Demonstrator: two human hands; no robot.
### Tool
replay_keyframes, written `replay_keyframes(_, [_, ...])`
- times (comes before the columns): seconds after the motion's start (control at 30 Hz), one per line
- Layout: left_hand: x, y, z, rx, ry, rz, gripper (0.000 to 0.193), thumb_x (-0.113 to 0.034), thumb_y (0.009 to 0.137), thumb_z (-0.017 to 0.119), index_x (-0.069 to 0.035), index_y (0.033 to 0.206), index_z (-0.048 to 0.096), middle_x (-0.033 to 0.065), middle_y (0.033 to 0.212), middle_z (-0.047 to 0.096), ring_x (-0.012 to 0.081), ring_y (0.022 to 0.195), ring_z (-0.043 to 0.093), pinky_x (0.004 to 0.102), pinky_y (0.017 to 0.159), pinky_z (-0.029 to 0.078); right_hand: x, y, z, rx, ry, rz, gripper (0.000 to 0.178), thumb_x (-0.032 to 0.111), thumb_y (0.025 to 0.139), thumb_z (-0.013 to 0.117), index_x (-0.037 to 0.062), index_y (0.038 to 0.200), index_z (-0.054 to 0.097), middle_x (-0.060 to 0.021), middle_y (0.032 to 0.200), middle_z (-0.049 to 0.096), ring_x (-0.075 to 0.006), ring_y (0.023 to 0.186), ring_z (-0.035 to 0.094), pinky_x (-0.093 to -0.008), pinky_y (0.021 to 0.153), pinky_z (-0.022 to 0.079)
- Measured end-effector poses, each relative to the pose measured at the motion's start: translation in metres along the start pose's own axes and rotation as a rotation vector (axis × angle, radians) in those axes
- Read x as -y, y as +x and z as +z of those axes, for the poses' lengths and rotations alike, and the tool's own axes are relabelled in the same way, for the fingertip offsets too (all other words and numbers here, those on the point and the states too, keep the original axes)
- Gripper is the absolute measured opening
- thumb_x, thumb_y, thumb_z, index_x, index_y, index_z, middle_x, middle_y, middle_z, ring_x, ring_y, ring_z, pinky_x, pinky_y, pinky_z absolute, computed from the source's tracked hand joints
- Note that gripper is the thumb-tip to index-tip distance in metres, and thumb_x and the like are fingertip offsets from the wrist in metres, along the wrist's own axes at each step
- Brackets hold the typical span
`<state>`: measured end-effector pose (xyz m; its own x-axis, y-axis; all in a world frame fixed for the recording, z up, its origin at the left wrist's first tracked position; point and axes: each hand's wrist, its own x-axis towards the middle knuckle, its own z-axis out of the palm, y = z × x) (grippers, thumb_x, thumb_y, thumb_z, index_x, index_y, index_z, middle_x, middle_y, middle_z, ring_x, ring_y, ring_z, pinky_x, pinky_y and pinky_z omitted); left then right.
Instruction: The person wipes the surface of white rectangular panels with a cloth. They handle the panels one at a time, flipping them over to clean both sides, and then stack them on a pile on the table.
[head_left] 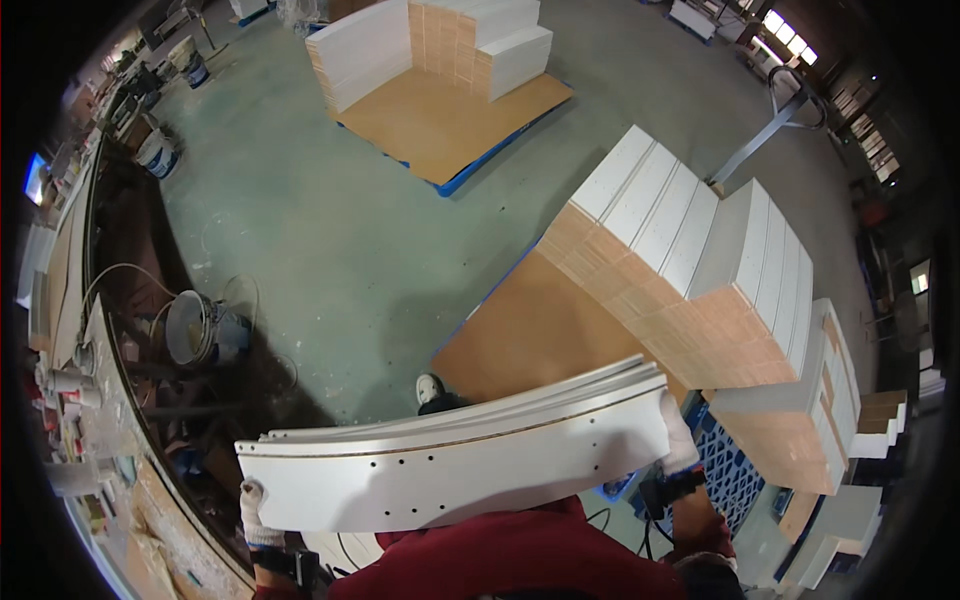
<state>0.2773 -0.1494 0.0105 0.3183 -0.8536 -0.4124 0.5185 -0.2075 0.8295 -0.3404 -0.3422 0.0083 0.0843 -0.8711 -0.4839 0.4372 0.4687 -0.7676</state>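
A small stack of long white panels point(500, 455) spans the front of my body, with dark drilled holes in the face nearest me. At its left end my left hand point(257, 518), in a white glove, is closed on the edge with the thumb on the face. My right hand point(679, 435), also gloved, grips the right end; most of its fingers are hidden behind the panels. The stack is held off the floor, its right end farther from me than its left.
Ahead right, a pallet with a brown sheet point(540, 320) carries tall stacks of white panels point(690, 220). Another pallet point(450, 130) with panel stacks stands farther off. Along the left runs a cluttered workbench point(150, 500), with a bucket point(190, 330) beside it. A blue plastic pallet point(728, 465) lies at right.
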Motion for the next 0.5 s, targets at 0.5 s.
replay_keyframes(0.5, [-0.069,0.145,-0.053,-0.039,-0.038,0.054,0.071,-0.053,0.085,0.062,0.003,0.126,0.049,0.012,0.114,0.061,0.0236,0.098,0.062,0.037,0.084,0.053,0.025,0.128,0.153,0.035,-0.166,0.062,0.055,0.042,0.093,0.056,0.0065,0.133,0.045,-0.0085,0.125,0.056,-0.0195,0.114,0.054,-0.0333,0.096,0.046])
